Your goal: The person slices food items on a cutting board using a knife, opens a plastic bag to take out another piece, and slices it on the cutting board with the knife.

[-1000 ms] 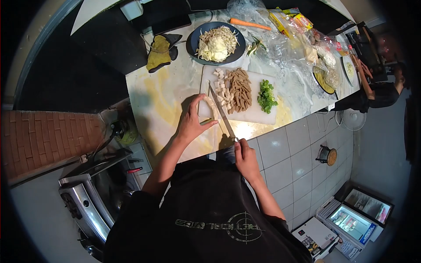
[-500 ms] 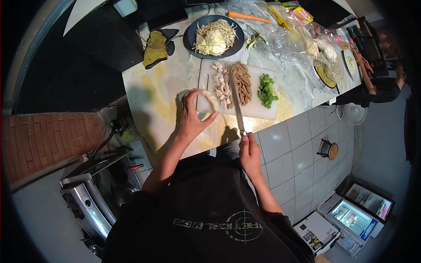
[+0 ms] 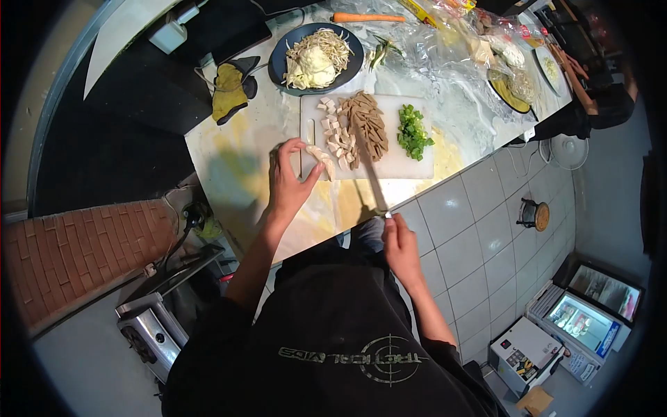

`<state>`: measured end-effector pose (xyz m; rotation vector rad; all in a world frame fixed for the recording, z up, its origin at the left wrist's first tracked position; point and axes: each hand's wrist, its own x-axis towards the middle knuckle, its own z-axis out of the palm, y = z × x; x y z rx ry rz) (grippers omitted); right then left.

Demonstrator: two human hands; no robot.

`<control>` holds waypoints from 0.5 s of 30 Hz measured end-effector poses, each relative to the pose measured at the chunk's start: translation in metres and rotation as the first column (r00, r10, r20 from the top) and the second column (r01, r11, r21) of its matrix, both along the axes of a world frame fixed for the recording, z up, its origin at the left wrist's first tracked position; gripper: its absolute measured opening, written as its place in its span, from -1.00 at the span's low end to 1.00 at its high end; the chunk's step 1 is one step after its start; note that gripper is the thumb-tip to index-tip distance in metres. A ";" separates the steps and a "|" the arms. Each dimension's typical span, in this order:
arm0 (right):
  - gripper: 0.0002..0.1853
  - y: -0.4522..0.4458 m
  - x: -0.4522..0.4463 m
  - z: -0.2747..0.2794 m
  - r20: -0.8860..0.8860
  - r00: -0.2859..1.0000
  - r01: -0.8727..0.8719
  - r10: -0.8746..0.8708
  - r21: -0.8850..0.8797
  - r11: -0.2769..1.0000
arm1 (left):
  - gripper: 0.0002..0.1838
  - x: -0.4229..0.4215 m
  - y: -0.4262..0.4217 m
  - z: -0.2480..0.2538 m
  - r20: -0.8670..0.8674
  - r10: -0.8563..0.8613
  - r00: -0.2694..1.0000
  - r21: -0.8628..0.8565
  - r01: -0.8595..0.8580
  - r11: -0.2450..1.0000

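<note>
My left hand (image 3: 292,181) has its thumb and fingertips closed around a pale, curved piece of food (image 3: 323,163) at the left end of the white cutting board (image 3: 411,168). My right hand (image 3: 401,243) grips the handle of a kitchen knife (image 3: 375,184). Its blade reaches over the board, with the tip end among brown sliced strips (image 3: 368,121). Between the pale piece and the strips lie small pale cubes (image 3: 338,139). Chopped green leaves (image 3: 414,132) form a pile on the board's right side.
Behind the board stands a dark plate (image 3: 278,66) of bean sprouts and shredded pale vegetable. A carrot (image 3: 368,17), plastic bags (image 3: 445,62) and a yellow-black glove (image 3: 231,90) lie around it. Another person's arm (image 3: 580,87) shows at the right. A stove (image 3: 156,333) is lower left.
The view has shifted, so the table sits a little further left. The knife's tip has moved down among the brown strips, which now spread more. My left hand stays at the pale piece.
</note>
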<state>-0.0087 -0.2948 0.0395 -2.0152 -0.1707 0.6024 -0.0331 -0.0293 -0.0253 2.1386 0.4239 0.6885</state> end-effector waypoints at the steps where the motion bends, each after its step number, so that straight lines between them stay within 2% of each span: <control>1: -0.71 0.007 -0.003 0.000 0.033 0.998 -0.057 0.057 -0.008 0.998 | -0.23 -0.007 0.001 -0.003 -0.011 -0.004 1.000 0.031 0.005 0.999; 3: -0.73 0.019 -0.003 0.006 0.040 0.985 -0.166 0.169 -0.071 0.984 | -0.14 -0.015 -0.001 -0.007 -0.034 -0.003 0.999 0.059 0.005 0.998; 10: -0.72 0.031 0.002 0.008 0.039 0.963 -0.260 0.265 -0.106 0.960 | -0.10 -0.013 -0.011 -0.005 -0.012 0.015 1.000 0.104 -0.014 0.994; 14: -0.71 0.029 0.013 0.008 0.033 0.959 -0.275 0.283 -0.144 0.951 | -0.05 -0.013 -0.008 -0.005 -0.009 0.002 1.000 0.118 -0.001 0.993; 15: -0.71 0.026 0.018 0.007 0.068 0.972 -0.213 0.223 -0.133 0.968 | -0.05 -0.014 -0.008 -0.005 -0.030 -0.003 1.000 0.103 0.006 0.995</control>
